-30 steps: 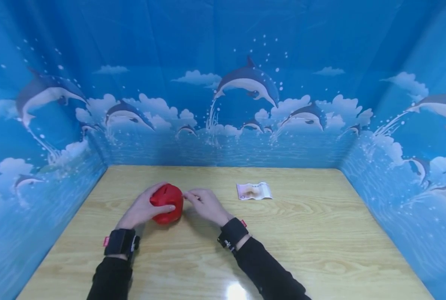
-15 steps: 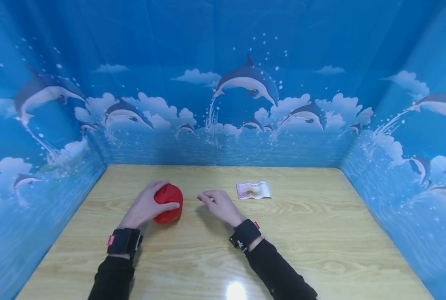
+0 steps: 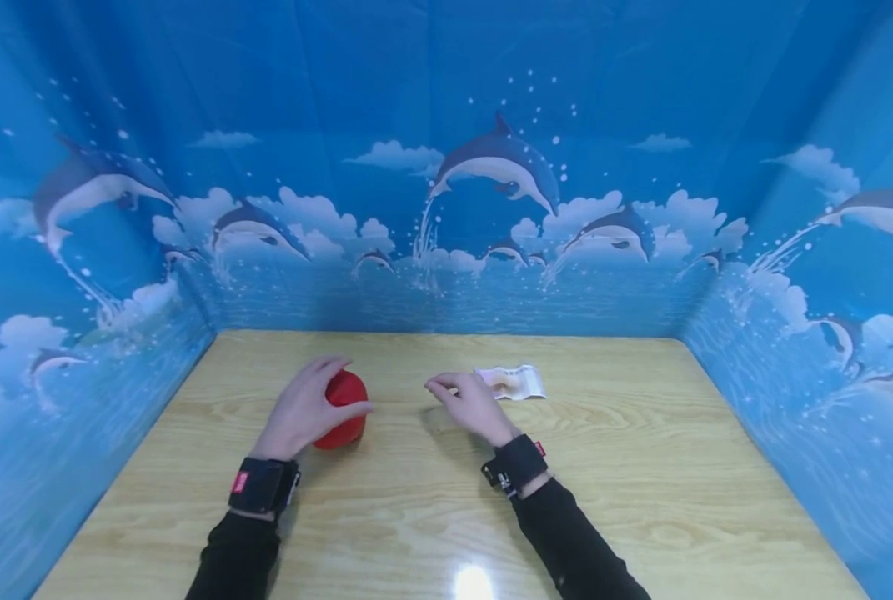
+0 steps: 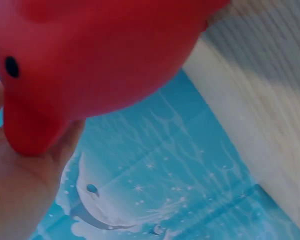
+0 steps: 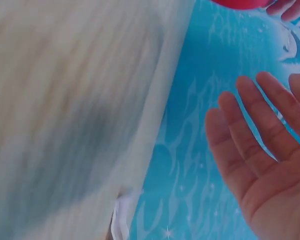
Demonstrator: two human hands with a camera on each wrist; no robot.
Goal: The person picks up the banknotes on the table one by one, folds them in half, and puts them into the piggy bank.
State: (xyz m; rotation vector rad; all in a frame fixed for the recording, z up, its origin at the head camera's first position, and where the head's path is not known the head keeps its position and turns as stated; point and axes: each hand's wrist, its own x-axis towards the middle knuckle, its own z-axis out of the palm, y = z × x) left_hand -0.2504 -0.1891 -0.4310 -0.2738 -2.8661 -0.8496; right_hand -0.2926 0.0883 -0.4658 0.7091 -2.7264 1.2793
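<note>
A red piggy bank sits on the left half of the table. My left hand is over its left side, fingers along the far side and thumb stretched out across the top past its right edge. In the left wrist view, the bank's snout and one black eye show in front of the palm. My right hand is held over the table to the right of the bank, its fingers relaxed. The right wrist view shows that palm with nothing in it. Just beyond this hand lies a creased banknote, partly covered by it.
The light wood table is bordered by a blue dolphin-print curtain at the back and both sides. Black bands with cameras are strapped round both wrists.
My right hand has drawn away from the bank toward the banknote. The left hand has loosened and shifted slightly right over the bank, hiding its slot. The bank stays about where it was.
</note>
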